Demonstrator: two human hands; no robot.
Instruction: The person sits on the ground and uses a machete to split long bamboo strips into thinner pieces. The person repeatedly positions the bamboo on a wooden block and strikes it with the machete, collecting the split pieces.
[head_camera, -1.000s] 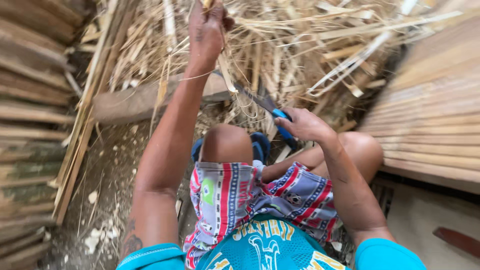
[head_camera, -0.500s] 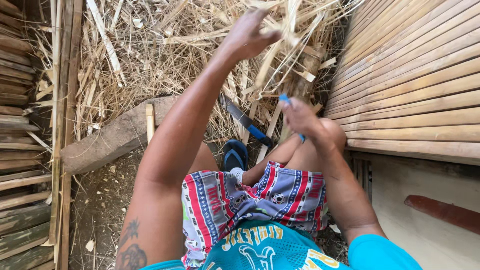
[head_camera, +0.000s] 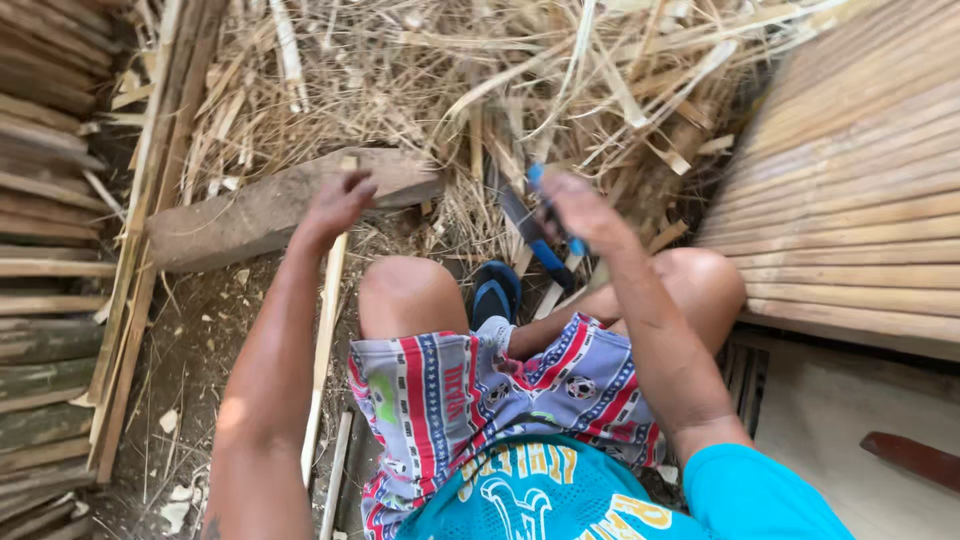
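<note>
Gripping thin pale bamboo strip (head_camera: 325, 340).

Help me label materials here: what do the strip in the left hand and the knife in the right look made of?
The strip looks like split bamboo: pale, matte, long and thin, like the scraps behind. The knife seems to have a dull dark metal blade and a glossy blue handle, probably plastic or tape.

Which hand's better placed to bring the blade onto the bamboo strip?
Right, likely. The right hand already grips the blue-handled knife, while the left hand holds the bamboo strip upright beside the knee.
</note>
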